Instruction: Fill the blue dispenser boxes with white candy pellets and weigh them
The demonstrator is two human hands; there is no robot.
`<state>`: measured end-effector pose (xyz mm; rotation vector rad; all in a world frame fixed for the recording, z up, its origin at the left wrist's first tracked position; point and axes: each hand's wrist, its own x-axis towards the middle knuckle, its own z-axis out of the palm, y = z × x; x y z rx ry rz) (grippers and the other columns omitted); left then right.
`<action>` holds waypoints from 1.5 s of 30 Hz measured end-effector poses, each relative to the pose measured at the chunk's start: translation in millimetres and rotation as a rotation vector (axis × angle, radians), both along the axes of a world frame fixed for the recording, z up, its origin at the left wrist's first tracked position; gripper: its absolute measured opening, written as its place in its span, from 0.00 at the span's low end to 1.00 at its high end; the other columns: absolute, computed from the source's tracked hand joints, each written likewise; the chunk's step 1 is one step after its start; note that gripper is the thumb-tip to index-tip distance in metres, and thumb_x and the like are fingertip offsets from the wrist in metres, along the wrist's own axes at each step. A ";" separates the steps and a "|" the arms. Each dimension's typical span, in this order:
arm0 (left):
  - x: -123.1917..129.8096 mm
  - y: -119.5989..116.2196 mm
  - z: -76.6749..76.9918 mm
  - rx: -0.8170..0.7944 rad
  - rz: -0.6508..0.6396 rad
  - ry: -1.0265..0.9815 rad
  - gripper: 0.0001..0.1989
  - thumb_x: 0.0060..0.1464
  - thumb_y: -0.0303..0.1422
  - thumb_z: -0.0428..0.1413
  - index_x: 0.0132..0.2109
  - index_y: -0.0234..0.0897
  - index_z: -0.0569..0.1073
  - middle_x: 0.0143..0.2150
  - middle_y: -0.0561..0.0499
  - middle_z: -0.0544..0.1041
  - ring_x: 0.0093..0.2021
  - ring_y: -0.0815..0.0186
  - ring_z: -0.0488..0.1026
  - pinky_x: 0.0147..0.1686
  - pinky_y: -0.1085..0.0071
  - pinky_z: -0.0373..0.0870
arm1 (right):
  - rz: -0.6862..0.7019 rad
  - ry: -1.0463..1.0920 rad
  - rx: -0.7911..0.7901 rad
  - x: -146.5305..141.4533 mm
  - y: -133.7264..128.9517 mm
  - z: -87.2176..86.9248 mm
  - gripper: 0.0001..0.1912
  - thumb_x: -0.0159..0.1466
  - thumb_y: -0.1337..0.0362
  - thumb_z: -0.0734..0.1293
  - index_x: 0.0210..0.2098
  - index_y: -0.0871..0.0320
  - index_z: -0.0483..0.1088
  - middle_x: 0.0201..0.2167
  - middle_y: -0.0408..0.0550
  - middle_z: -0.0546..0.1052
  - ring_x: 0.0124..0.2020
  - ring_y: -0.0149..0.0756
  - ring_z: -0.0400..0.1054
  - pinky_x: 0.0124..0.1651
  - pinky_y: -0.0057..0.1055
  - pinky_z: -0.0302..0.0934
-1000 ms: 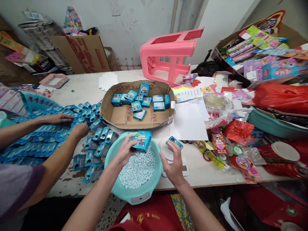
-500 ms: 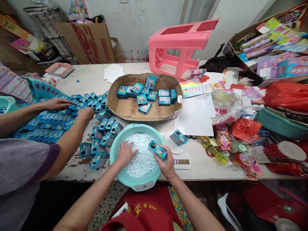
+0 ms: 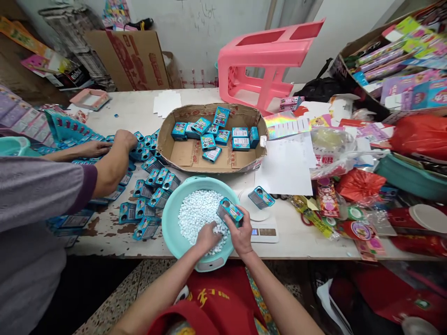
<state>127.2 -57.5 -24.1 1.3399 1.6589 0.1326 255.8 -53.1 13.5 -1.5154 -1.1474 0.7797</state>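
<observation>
1. Right grip [image 3: 242,232]: clasping one teal round-holed carton [image 3: 228,209] over a mint basin's [image 3: 170,221] right side.
2. Same carton: lying beyond and rightward of the left grip [image 3: 208,238], long axis slanting far-left to near-right; right grip being nearer.
3. Left grip: bunching narrow among white pellets [image 3: 194,209]; cannot tell whether pinching any.
4. Digital scale [image 3: 270,236]: standing right of right grip, bearing a second carton [image 3: 262,197].

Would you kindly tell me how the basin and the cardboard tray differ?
The basin is round and turquoise, while the tray is long and brown. The basin holds loose white pellets; the tray holds small blue boxes. The left hand is in the basin, whereas no hand is in the tray. Both are open-topped.
</observation>
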 end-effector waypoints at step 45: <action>-13.7 60.8 104.0 0.327 0.845 -1.109 0.15 0.50 0.39 0.59 0.26 0.35 0.64 0.20 0.56 0.67 0.21 0.71 0.68 0.24 0.75 0.65 | 0.372 -0.252 -0.102 -18.0 4.0 50.4 0.18 0.52 0.67 0.72 0.42 0.54 0.71 0.41 0.47 0.75 0.45 0.42 0.69 0.47 0.37 0.62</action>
